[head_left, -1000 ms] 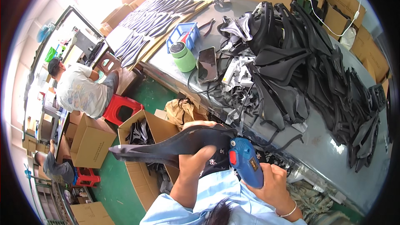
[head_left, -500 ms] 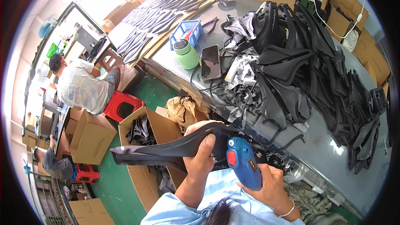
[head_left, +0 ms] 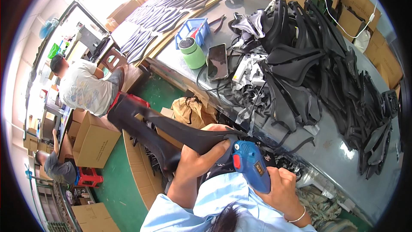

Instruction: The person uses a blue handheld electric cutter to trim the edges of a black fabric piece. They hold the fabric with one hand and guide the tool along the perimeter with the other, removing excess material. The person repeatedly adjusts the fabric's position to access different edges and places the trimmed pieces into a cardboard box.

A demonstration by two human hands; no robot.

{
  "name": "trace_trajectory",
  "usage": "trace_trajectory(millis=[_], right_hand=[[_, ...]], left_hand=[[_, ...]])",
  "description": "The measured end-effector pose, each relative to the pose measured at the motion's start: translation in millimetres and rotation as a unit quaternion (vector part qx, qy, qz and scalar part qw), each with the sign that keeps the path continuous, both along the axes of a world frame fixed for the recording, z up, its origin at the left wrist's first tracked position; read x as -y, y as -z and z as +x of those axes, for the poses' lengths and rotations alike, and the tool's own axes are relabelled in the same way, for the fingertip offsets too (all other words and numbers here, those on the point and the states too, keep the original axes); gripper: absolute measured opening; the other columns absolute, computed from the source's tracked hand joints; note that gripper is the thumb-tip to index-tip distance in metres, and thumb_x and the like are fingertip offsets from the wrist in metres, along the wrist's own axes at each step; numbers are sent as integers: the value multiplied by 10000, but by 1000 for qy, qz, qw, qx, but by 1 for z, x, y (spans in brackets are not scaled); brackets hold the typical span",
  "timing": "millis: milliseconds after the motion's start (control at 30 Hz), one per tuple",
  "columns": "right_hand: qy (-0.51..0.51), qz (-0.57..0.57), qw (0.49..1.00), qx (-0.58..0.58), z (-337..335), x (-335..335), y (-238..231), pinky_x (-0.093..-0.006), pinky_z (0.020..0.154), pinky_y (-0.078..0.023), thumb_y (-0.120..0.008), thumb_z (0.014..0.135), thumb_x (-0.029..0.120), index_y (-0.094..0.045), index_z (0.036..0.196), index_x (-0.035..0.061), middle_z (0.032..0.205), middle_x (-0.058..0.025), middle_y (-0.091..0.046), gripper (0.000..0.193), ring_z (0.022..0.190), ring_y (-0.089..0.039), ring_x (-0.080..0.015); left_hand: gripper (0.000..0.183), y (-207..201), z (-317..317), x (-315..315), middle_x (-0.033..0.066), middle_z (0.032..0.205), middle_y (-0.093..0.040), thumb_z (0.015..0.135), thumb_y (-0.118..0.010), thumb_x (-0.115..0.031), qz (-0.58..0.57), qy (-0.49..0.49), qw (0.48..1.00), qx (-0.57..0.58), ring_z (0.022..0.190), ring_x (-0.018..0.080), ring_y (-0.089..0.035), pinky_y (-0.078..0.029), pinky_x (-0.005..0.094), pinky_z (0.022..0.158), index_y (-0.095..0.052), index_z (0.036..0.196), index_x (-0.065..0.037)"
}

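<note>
My left hand [head_left: 197, 159] grips a black bicycle saddle [head_left: 184, 135], thumb on top and fingers beneath. The saddle's wide end points out to the left, and its long central gap shows. In my right hand [head_left: 281, 189] is a blue handheld power tool [head_left: 253, 167] with a red button, my fingers wrapped round its lower end. The tool's head is close to the saddle's narrow end, beside my left thumb. I cannot make out the tip of the tool or whether it touches the saddle.
The metal table [head_left: 330, 146] bears a heap of black saddles [head_left: 296, 60], grey scraps [head_left: 249, 73], a phone [head_left: 217, 62], a green jar [head_left: 192, 53] and a blue basket [head_left: 189, 30]. A cardboard box [head_left: 139, 167] stands below left. Two people sit at the left, one in a white shirt [head_left: 83, 86].
My left hand has turned the saddle: its wide end has swung upward and its central gap now faces me. The tool in my right hand has hardly moved.
</note>
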State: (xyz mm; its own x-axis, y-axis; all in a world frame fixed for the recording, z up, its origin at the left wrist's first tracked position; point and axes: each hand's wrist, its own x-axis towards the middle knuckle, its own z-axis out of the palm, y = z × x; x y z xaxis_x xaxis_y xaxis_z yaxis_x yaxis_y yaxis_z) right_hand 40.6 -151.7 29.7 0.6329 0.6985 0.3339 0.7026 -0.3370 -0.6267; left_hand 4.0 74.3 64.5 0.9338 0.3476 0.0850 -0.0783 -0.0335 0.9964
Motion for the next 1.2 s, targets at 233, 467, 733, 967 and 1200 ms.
trace_trajectory(millis=[233,467,733,967,1200], right_hand=[[-18,0,1000,-5,-1,2,4,-338,507,-451,-804,600,196,-545,955,-39,588,-107,-571,498,500,-579,-262],[-57,48,993,-88,-2,-1,2,-350,480,-466,-804,621,212,-536,906,-21,583,-113,-564,455,499,-585,-268],[-79,98,981,-151,-2,-5,-6,-262,481,-464,-853,597,267,-538,881,-7,623,-52,-570,505,473,-565,-159],[-92,120,978,-146,4,-5,-15,-272,471,-442,-858,578,241,-532,893,-8,628,-44,-568,517,471,-554,-165],[44,98,993,-54,12,-7,-17,-361,534,-491,-806,617,180,-508,975,-9,676,-136,-590,503,587,-623,-302]], left_hand=[[288,-6,2,-18,90,937,-640,731,-552,76,182,111,972,-96,817,142,-596,-480,282,723,-620,1010,54],[310,21,13,-8,125,948,-629,727,-649,-16,318,106,939,70,831,312,-617,-483,348,743,-613,1035,-3],[419,47,13,13,112,1095,-615,693,-701,-23,344,90,932,69,986,280,-580,-466,359,825,-573,1092,-11],[232,81,8,13,79,998,-625,827,-660,-137,359,121,925,18,939,229,-583,-463,331,849,-640,1045,-60],[220,66,-4,19,96,1049,-518,748,-634,-53,-66,234,958,-153,1034,192,-489,-404,343,878,-482,906,-35]])
